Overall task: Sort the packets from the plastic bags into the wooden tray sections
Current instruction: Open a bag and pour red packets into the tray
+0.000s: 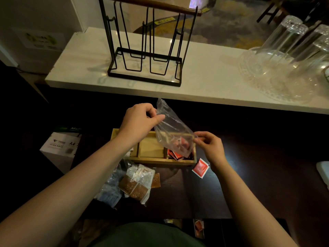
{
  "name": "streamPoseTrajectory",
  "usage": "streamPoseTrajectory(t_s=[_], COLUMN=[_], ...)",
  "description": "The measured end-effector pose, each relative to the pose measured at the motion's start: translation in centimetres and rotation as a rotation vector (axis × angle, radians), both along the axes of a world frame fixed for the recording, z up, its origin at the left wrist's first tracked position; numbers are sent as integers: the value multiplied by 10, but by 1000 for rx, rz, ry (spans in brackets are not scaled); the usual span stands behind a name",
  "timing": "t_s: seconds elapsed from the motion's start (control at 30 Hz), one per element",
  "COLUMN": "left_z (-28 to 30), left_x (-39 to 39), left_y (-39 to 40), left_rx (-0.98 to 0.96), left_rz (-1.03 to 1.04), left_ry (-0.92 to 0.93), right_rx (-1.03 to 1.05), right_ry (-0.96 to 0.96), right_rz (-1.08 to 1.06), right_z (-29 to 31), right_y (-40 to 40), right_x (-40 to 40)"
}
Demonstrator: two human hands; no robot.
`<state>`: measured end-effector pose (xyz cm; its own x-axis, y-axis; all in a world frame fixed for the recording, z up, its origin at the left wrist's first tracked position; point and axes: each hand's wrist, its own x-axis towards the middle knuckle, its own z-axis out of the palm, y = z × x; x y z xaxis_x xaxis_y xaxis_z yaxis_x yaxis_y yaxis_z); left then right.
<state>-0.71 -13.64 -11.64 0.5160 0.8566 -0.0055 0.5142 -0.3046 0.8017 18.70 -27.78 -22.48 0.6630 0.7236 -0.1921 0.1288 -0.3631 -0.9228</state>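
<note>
A clear plastic bag (173, 129) hangs tilted over the right end of the wooden tray (151, 160). My left hand (139, 120) pinches its upper end and my right hand (211, 146) pinches its lower corner. Red packets (179, 144) show through the bag's low end, and more red packets (175, 155) lie in the tray's right section. The middle section looks bare; my left forearm hides the left one. One red packet (200, 167) lies on the dark table right of the tray. In front of the tray lie two other bags: brown packets (136, 187) and bluish packets (110, 191).
A white counter (204, 77) runs behind the table, bearing a black wire rack (146, 50) and glassware (288, 59) at right. A white paper box (60, 148) stands left of the table. A red packet (199, 226) lies on the floor below the table's near edge.
</note>
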Motion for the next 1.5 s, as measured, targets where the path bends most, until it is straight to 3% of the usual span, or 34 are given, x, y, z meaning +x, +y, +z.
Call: streamPoseTrajectory(t_s=[0.2, 0.3, 0.4, 0.53, 0.7, 0.8, 0.9, 1.03, 1.17, 1.27, 1.5], left_z=[0, -4, -4, -16, -29, -35, -44, -57, -91, -110, -127], left_x=[-10, -16, -20, -26, -24, -26, -28, -41, -60, -75, -99], left_y=[0, 0, 0, 5, 3, 6, 7, 7, 1, -2, -5], left_rx=[-15, -222, -486, -708, -813, -834, -780, -556, -433, -183, 64], left_rz=[-56, -87, -54, -55, -40, 3, 84, 134, 95, 35, 62], left_ry=[-45, -222, -417, -528, -587, -592, -623, -409, -63, 229, 454], right_rx=[5, -21, 13, -28, 29, 40, 111, 27, -226, -363, -623], right_ry=[3, -8, 149, 189, 300, 274, 209, 109, 144, 134, -108], right_rz=[42, 104, 143, 214, 392, 326, 54, -338, -521, -569, -437], right_z=[3, 8, 16, 18, 18, 13, 1, -26, -58, -82, -84], right_y=[-1, -3, -3, 7, 19, 16, 10, -18, -50, -64, -64], right_x=[-3, -5, -8, -12, -19, -19, -4, 32, 46, 50, 43])
